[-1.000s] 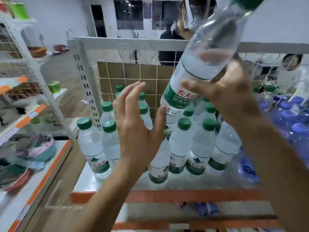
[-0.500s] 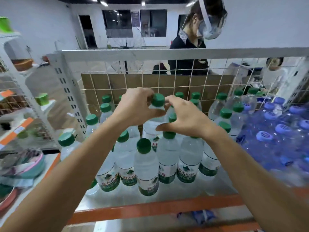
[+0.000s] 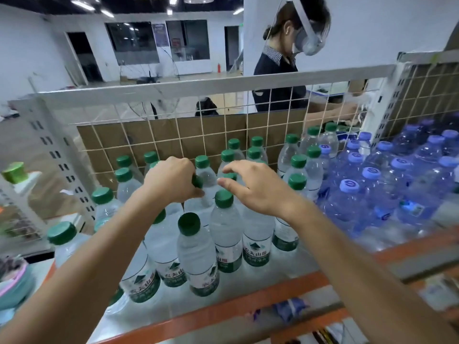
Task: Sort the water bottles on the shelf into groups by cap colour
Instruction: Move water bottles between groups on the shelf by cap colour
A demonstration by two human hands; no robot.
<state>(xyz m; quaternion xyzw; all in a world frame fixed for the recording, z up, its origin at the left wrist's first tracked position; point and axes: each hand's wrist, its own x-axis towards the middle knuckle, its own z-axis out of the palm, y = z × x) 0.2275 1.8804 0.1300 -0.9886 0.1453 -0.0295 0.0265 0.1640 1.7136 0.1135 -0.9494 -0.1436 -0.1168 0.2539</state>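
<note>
**Item 1. Left hand** (image 3: 171,180): fingers curled round the neck of a green-capped bottle (image 3: 198,202), gripped just under the cap. The bottle is held upright in the middle of the green-capped group, well behind the orange rail (image 3: 223,311).

**Item 2. Right hand** (image 3: 258,189): fingers spread and loosely bent, nothing held. It is poised over the caps just beside the gripped bottle (contact with a cap cannot be told).

**Item 3. Green-capped group** (image 3: 196,249): tightly packed and shoulder to shoulder behind the left and middle stretch of the orange rail. The front row is set close to that rail.

**Item 4. Blue-capped group** (image 3: 347,202): massed behind the right end of the orange rail, directly against the green-capped group.

**Hazards noted:**
1. Neighbouring bottles could be tipped if the gripped bottle is set down into too small a gap. A knock would likely be passed along the row, since the bottles are packed so tightly.
2. The front row could be pushed over the orange rail if the group is squeezed forward.
3. A neck grip gives little control of the base, so the bottle may be landed tilted.
4. Caps could be caught by the right forearm as it is drawn back.
</note>
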